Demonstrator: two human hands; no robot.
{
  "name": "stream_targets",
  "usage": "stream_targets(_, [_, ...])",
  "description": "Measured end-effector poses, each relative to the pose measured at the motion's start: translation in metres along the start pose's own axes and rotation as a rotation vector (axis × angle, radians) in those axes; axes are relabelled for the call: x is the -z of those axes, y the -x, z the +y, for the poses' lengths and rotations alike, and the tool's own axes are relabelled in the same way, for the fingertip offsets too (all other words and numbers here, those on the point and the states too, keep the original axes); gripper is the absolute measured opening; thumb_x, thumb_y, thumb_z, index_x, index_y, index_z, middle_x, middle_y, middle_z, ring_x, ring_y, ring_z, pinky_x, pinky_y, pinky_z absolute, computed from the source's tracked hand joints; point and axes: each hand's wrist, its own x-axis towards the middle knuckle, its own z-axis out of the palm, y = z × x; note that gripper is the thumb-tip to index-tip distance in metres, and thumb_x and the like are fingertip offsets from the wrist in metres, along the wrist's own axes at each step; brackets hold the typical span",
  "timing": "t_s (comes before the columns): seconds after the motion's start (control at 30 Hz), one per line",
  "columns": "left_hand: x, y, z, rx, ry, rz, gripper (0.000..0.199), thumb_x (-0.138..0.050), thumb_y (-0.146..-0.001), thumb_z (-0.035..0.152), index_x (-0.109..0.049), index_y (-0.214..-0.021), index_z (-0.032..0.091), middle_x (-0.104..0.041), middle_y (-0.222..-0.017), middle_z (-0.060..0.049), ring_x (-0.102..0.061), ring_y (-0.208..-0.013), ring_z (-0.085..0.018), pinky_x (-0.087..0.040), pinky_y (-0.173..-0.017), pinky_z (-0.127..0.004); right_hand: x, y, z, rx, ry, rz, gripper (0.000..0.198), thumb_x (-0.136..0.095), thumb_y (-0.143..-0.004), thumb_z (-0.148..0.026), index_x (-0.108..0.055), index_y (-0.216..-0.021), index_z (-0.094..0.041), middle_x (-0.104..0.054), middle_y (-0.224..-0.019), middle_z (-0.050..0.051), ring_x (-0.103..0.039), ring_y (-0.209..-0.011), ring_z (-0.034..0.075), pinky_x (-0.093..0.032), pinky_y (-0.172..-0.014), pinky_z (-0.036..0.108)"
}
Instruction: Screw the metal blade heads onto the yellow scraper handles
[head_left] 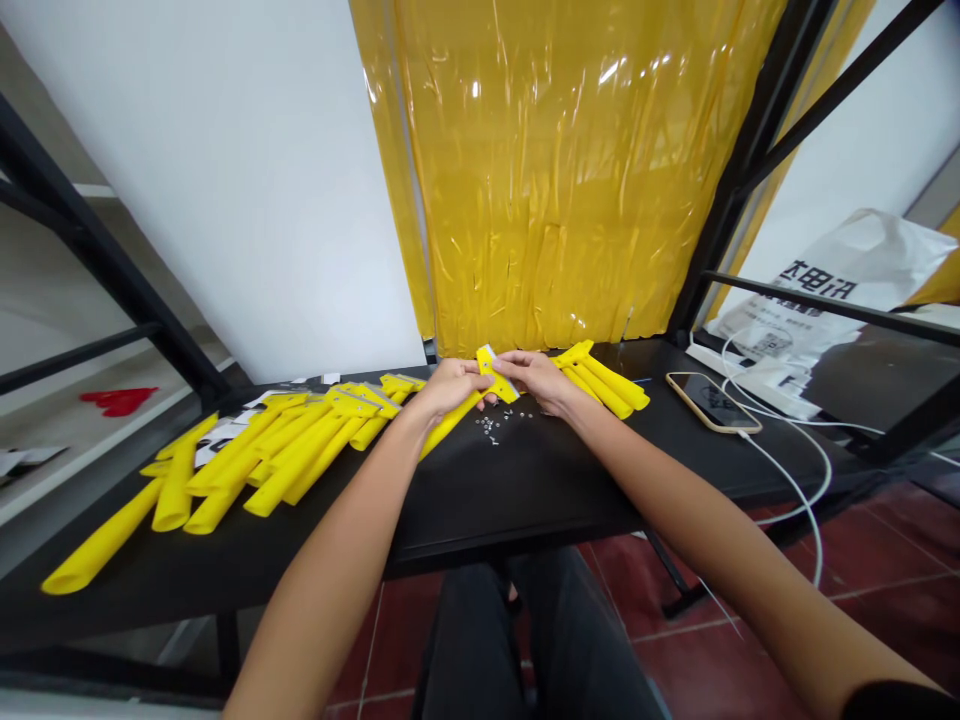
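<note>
Left hand (448, 385): closed around the long yellow handle (450, 420), holding it slanted above the black surface (525, 490).
Right hand (536, 377): fingertips pinched on the handle's head end, at the small pale blade piece (488, 353); grip clenched on that end, not released.
Held piece: up off the surface at mid-bench, between both hands, tail end pointing down-left toward the body.
Screws (491, 428): small loose scatter of tiny silver bits lying on the surface just under the hands; exact count too small to tell.
Left pile (255, 460): many yellow handles lying side by side and overlapping, several with a grey metal plate showing at the head; some white slips beneath them.
Right group (607, 385): a few more yellow handles lying close together just beyond the right hand.
Phone (712, 402): flat on the surface to the right, white cable (795, 470) plugged in and looping off the edge.
Backdrop: yellow plastic sheet (555, 170) hanging behind the bench; white printed bag (832, 290) at far right.
Progress, as a judgement: one piece in hand at the head-fitting stage; which stack is finished and which is waiting cannot be told for certain, though loose screws suggest more pieces remain.
</note>
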Motion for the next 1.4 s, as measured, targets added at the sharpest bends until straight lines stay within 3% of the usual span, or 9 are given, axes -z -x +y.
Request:
stream_targets(0.2, [0.012, 0.001, 0.003, 0.051, 0.007, 0.031, 0.009, -0.063, -0.083, 0.009, -0.072, -0.087, 0.008, -0.072, -0.075, -0.01, -0.067, -0.065, -0.016, -0.049, -0.057, -0.025, 0.003, 0.001, 0.0, -0.053, 0.071, -0.107, 0.029, -0.087, -0.066, -0.034, -0.076, -0.085, -0.015, -0.071, -0.08, 0.005, -0.061, -0.067, 0.013, -0.054, -0.057, 0.024])
stream_targets(0.33, [0.011, -0.003, -0.005, -0.034, -0.104, 0.025, 0.013, -0.062, -0.084, 0.012, -0.07, -0.093, 0.008, -0.072, -0.081, -0.011, -0.066, -0.064, -0.016, -0.048, -0.054, -0.025, 0.0, 0.002, 0.001, 0.003, 0.144, -0.046, 0.023, -0.085, -0.067, -0.032, -0.076, -0.079, -0.014, -0.068, -0.069, 0.002, -0.052, -0.056, 0.008, -0.045, -0.05, 0.021])
stream_targets(0.57, [0.006, -0.004, -0.015, -0.207, -0.478, 0.285, 0.061, -0.062, -0.089, 0.022, -0.042, -0.146, 0.016, -0.072, -0.093, -0.009, -0.067, -0.066, -0.017, -0.051, -0.066, -0.03, -0.002, -0.002, 0.005, 0.004, 0.111, 0.039, 0.029, -0.086, -0.062, -0.037, -0.073, -0.073, -0.014, -0.064, -0.064, 0.0, -0.046, -0.051, 0.007, -0.035, -0.048, 0.023])
stream_targets(0.77, [-0.007, 0.006, -0.012, -0.398, -0.97, 0.279, 0.054, -0.054, -0.09, 0.017, -0.049, -0.143, 0.014, -0.064, -0.126, -0.019, -0.062, -0.116, -0.031, -0.044, -0.1, -0.041, 0.001, -0.005, 0.005, -0.014, 0.09, 0.079, 0.026, -0.083, -0.065, -0.036, -0.071, -0.07, -0.014, -0.061, -0.059, -0.001, -0.044, -0.046, 0.007, -0.034, -0.045, 0.023])
stream_targets(0.9, [-0.011, 0.004, -0.016, -0.357, -1.144, 0.242, 0.056, -0.056, -0.09, 0.019, -0.046, -0.144, 0.011, -0.064, -0.126, -0.021, -0.063, -0.113, -0.033, -0.046, -0.097, -0.04, -0.002, -0.003, 0.003, -0.006, 0.075, 0.081, 0.026, -0.083, -0.066, -0.035, -0.067, -0.067, -0.015, -0.061, -0.058, 0.0, -0.047, -0.046, 0.008, -0.034, -0.044, 0.022])
stream_targets(1.1, [-0.013, 0.002, -0.017, -0.355, -1.227, 0.347, 0.044, -0.051, -0.094, 0.016, -0.053, -0.138, 0.014, -0.065, -0.126, -0.019, -0.064, -0.111, -0.031, -0.046, -0.095, -0.037, -0.011, 0.003, -0.008, -0.028, -0.034, 0.044, 0.033, -0.085, -0.068, -0.038, -0.061, -0.069, -0.016, -0.059, -0.059, 0.0, -0.053, -0.048, 0.009, -0.04, -0.043, 0.021])
stream_targets(1.27, [-0.008, 0.004, -0.014, -0.327, -1.184, 0.388, 0.032, -0.053, -0.092, 0.016, -0.066, -0.122, 0.018, -0.069, -0.114, -0.015, -0.066, -0.104, -0.029, -0.046, -0.09, -0.035, -0.001, 0.0, -0.004, 0.042, 0.191, 0.003, 0.042, -0.059, -0.09, -0.058, -0.063, -0.078, -0.018, -0.063, -0.067, 0.003, -0.056, -0.049, 0.012, -0.037, -0.041, 0.023])
stream_targets(1.33, [-0.002, 0.003, -0.012, -0.333, -1.085, 0.452, 0.027, -0.056, -0.091, 0.018, -0.07, -0.114, 0.019, -0.071, -0.109, -0.014, -0.066, -0.101, -0.028, -0.046, -0.086, -0.033, 0.011, -0.004, 0.001, 0.156, 0.446, 0.036, 0.042, -0.051, -0.096, -0.054, -0.069, -0.082, -0.018, -0.066, -0.073, 0.005, -0.058, -0.055, 0.013, -0.039, -0.048, 0.024])
stream_targets(1.4, [0.005, 0.001, -0.009, -0.307, -0.943, 0.523, 0.016, -0.061, -0.089, 0.024, -0.074, -0.098, 0.018, -0.072, -0.093, -0.012, -0.067, -0.091, -0.026, -0.047, -0.076, -0.03, 0.025, -0.006, 0.008, 0.29, 0.832, 0.068, 0.024, -0.063, -0.091, -0.04, -0.074, -0.084, -0.019, -0.069, -0.079, 0.005, -0.061, -0.07, 0.017, -0.044, -0.062, 0.026])
